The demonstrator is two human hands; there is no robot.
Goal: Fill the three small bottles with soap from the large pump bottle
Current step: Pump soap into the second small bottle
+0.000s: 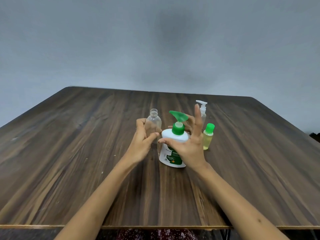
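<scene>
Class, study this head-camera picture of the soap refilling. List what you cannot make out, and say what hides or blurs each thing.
- Open bottle: its lower body, behind the left hand; any soap inside is unclear.
- Spray bottle: its body, behind the right hand and raised finger.
- Pump bottle: label text, partly covered by the right hand and too small.
- Table: near edge cuts off the lap below.

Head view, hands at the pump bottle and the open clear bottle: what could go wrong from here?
1. The uncapped clear plastic bottle looks empty and light; the left hand has its grip round it, and a loose hold could let it tip under the nozzle.
2. The green pump nozzle of the white pump bottle is not over the bottle's narrow mouth, so soap may land on the wooden table.
3. The right hand is spread close to the small green-capped bottle of yellow liquid and could knock it.
</scene>
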